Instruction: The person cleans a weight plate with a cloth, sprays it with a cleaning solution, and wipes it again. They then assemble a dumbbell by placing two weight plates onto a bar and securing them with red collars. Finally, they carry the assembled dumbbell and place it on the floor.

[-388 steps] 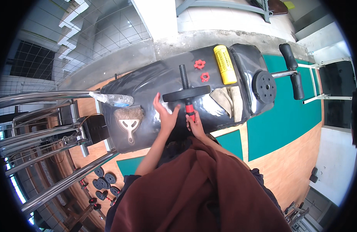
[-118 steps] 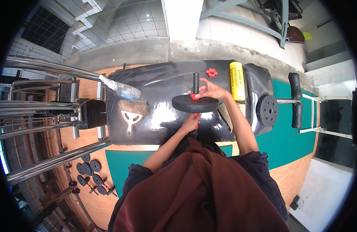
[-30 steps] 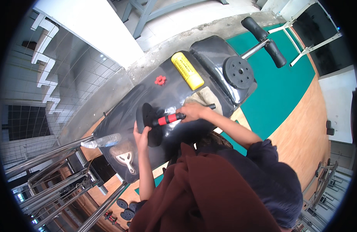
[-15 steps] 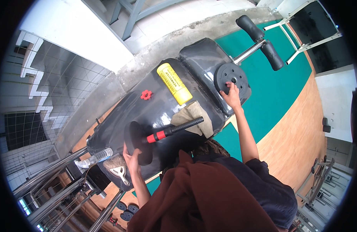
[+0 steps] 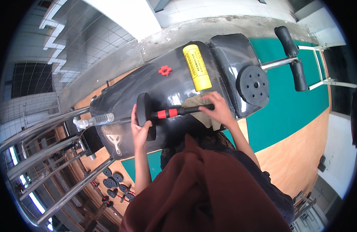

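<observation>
A dumbbell bar with a red and black grip lies level above a black padded bench. One black weight plate is on its left part, and my left hand grips that plate by its near rim. The fingers of my right hand close around the bar's right threaded end. Beneath that end is a crumpled olive-grey cloth. Farther back on the pad are a red star-shaped collar nut and a yellow cylindrical container. A second weight plate rests on the bench's right pad.
A clear plastic bottle and a brush with a white handle lie at the bench's left end. Metal rails run beyond it. Foam rollers stick out on the right. Several dumbbells and plates lie on the floor, lower left.
My right hand has let go of the plate on the right pad and moved left to the bar's end. The bar has turned closer to level; my left hand stays on its plate. The view has shifted.
</observation>
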`<action>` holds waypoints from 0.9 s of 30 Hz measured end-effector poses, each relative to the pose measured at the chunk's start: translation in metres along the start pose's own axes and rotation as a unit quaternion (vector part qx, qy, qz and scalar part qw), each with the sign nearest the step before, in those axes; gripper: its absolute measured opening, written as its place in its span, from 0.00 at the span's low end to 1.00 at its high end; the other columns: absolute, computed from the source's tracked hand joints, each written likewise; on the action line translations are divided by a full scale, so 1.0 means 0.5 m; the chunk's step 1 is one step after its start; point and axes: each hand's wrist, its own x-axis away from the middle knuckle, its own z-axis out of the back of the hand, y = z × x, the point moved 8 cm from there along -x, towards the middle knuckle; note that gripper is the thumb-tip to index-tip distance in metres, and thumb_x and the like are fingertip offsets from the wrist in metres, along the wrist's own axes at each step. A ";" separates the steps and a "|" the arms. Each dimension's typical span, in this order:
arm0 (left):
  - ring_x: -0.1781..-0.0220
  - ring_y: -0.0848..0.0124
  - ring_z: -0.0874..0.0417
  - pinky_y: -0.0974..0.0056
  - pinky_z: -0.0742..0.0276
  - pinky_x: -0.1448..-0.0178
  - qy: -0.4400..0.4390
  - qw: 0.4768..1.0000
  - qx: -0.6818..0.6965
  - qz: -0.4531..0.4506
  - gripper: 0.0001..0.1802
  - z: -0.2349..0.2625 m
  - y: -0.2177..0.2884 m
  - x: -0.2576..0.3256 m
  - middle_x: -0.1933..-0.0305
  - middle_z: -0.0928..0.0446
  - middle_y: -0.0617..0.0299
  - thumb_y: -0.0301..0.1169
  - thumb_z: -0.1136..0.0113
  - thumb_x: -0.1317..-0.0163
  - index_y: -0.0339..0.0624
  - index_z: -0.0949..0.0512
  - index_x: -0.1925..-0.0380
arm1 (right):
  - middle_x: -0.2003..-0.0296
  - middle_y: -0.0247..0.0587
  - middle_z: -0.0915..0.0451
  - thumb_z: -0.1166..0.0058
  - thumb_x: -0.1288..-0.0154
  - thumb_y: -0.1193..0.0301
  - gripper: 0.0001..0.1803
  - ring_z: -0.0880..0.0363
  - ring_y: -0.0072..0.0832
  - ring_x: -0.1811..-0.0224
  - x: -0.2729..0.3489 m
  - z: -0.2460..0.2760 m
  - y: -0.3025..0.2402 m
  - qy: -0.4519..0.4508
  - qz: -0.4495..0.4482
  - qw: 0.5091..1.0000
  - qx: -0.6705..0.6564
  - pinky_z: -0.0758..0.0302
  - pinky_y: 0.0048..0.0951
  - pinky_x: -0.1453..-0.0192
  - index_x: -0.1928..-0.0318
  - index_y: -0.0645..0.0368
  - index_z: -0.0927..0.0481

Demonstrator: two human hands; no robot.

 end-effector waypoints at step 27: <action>0.33 0.58 0.45 0.62 0.47 0.33 -0.048 0.988 -0.133 -0.068 0.53 0.013 -0.044 0.051 0.33 0.50 0.44 0.27 0.37 0.54 0.37 0.62 0.34 | 0.57 0.34 0.28 0.41 0.51 0.69 0.23 0.32 0.32 0.49 0.048 -0.125 -0.076 0.000 0.052 0.985 0.163 0.50 0.43 0.33 0.51 0.47 0.25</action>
